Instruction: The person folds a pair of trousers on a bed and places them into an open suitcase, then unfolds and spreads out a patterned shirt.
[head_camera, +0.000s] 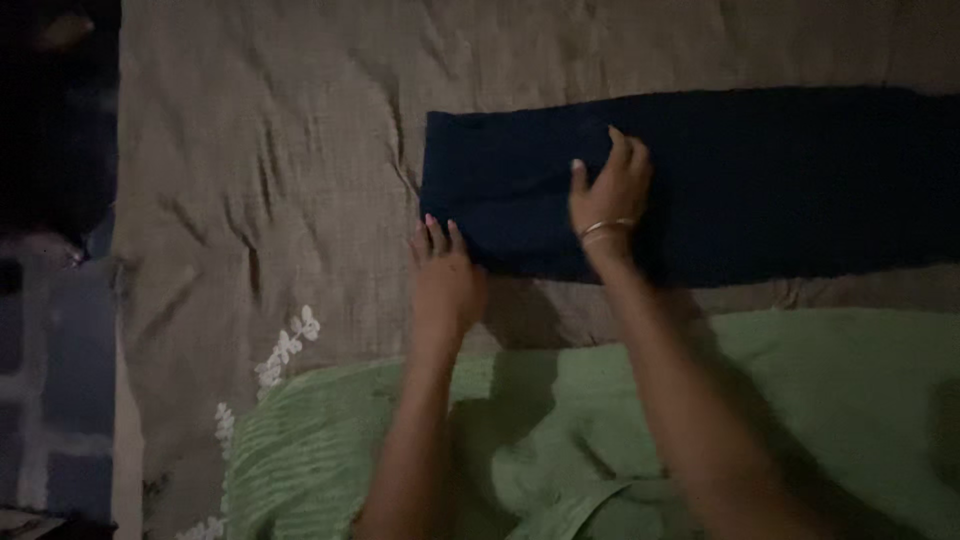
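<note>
Two hands rest flat, grip open, holding nothing: left hand at the near-left corner of the folded navy cloth, right hand on top. Soft, light, limp; likely best taken by its edges.

Left hand lying flat, fingertips touching the near corner of a folded dark navy cloth, right hand with bangles pressing palm-down on it, cloth stretching across a wrinkled tan bedsheet, green towel lying nearer, under both forearms

Bare bedsheet left of dark cloth; green fabric seemingly crowds near side.
</note>
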